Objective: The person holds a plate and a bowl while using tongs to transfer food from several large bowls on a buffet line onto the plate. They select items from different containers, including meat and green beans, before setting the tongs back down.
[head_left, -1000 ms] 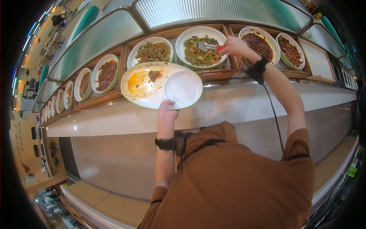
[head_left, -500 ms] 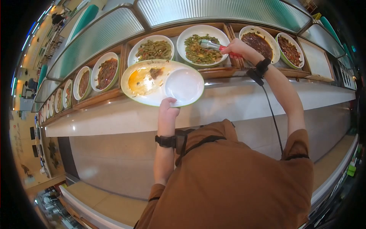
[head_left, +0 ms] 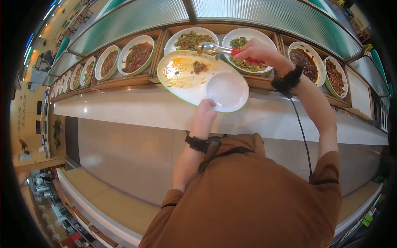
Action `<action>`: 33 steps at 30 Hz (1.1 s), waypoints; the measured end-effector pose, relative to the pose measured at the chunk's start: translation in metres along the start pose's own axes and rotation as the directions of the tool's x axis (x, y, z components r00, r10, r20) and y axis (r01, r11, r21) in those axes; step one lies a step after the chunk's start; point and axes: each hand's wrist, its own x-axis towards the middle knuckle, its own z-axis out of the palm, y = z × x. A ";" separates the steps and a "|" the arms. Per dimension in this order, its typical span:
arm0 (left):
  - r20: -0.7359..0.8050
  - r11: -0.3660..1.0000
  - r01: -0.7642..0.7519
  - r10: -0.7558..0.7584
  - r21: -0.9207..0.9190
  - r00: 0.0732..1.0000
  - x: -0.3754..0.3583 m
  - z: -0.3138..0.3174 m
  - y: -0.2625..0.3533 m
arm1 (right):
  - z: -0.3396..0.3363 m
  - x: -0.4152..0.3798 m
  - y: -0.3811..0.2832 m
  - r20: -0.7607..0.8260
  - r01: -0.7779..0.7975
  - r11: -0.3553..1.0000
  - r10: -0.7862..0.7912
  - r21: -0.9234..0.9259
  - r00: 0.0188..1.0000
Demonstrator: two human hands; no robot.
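My left hand (head_left: 205, 108) grips the near edge of a white oval plate (head_left: 192, 93) with a green rim. Yellow sauce and a small heap of brown food (head_left: 200, 67) lie on its left part, and a round white dish (head_left: 228, 90) rests on its right part. In my right hand (head_left: 258, 53), closed round the red handles, are metal tongs (head_left: 211, 48). Their tips point left over the far edge of the plate, close to a bowl of green vegetables (head_left: 190, 40). A second bowl of chopped greens (head_left: 239, 43) is partly hidden under my right hand.
Several bowls stand in a wooden-framed row, among them a reddish dish (head_left: 138, 58), a dark sauce dish (head_left: 304, 62) and a bowl of red-brown bits (head_left: 336, 77). Ribbed glass screens (head_left: 264, 16) rise behind. A pale counter ledge (head_left: 136, 103) runs in front. A black cable (head_left: 301, 124) hangs from my right wrist.
The tongs have moved left from the chopped greens to beside the neighbouring green vegetable bowl, still in my right hand. My view has shifted, and the plate remains in my left hand.
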 end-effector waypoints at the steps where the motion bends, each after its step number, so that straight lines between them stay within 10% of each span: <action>1: 0.013 1.000 0.017 -0.017 -0.013 1.000 0.002 0.001 0.000 | 0.006 0.010 0.004 0.025 0.012 1.000 -0.012 0.006 1.000; 9: 0.011 1.000 0.022 -0.022 -0.005 1.000 0.005 0.002 0.008 | 0.045 0.025 -0.026 0.058 0.153 0.801 -0.147 -0.579 0.987; 16: 0.020 0.994 0.092 -0.091 -0.065 0.996 0.002 0.000 0.024 | 0.064 0.034 -0.029 0.051 0.134 0.711 -0.138 -0.690 0.989; 20: 0.023 0.999 0.038 -0.039 0.023 0.999 0.006 0.001 0.010 | 0.065 0.036 -0.023 0.030 0.140 0.714 -0.164 -0.686 0.986; 24: 0.002 0.942 0.185 -0.193 -0.279 0.981 0.002 0.008 0.039 | 0.057 0.034 -0.023 0.039 0.107 0.786 -0.105 -0.609 0.994; 26: 0.005 0.995 0.097 -0.097 0.021 0.995 0.002 0.002 0.024 | 0.054 0.031 -0.023 0.042 0.098 0.811 -0.091 -0.577 0.995; 33: -0.001 0.999 0.048 -0.048 0.024 0.999 0.005 0.000 0.003 | 0.017 0.020 -0.021 0.001 0.054 0.947 -0.057 -0.316 0.998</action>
